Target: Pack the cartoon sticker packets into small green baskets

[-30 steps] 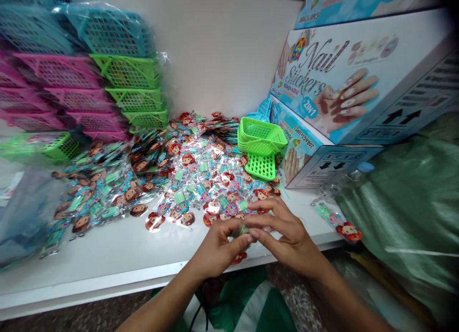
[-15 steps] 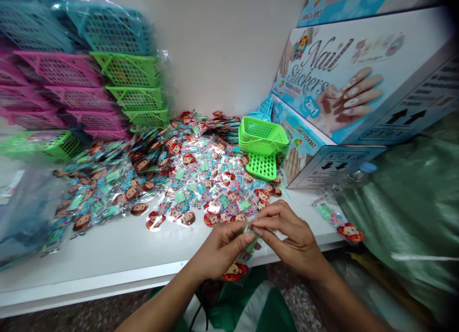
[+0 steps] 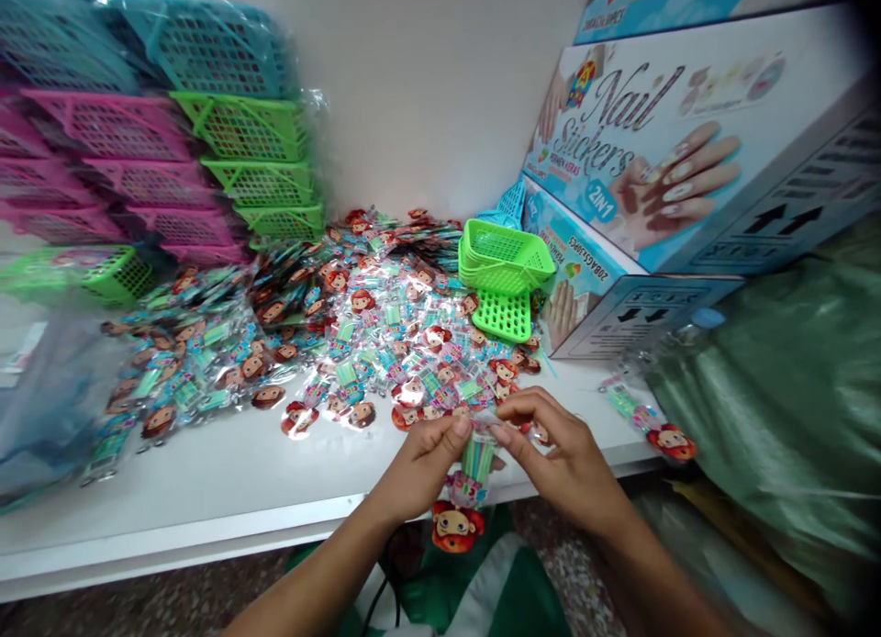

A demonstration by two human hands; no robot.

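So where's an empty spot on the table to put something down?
The widest bare patch is the table's front strip, between the packet pile and the front edge, left of the left hand. A smaller one lies between the right hand and the lone packet on the right. The middle and back are crowded with packets and baskets.

Packet (image 3: 476, 461) top partly hidden, upper box (image 3: 695, 2) cropped, forearms (image 3: 313, 559) cut off

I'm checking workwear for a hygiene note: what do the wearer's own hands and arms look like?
The left hand and right hand are ungloved, with no ring or watch visible. No sleeves show on the forearms.
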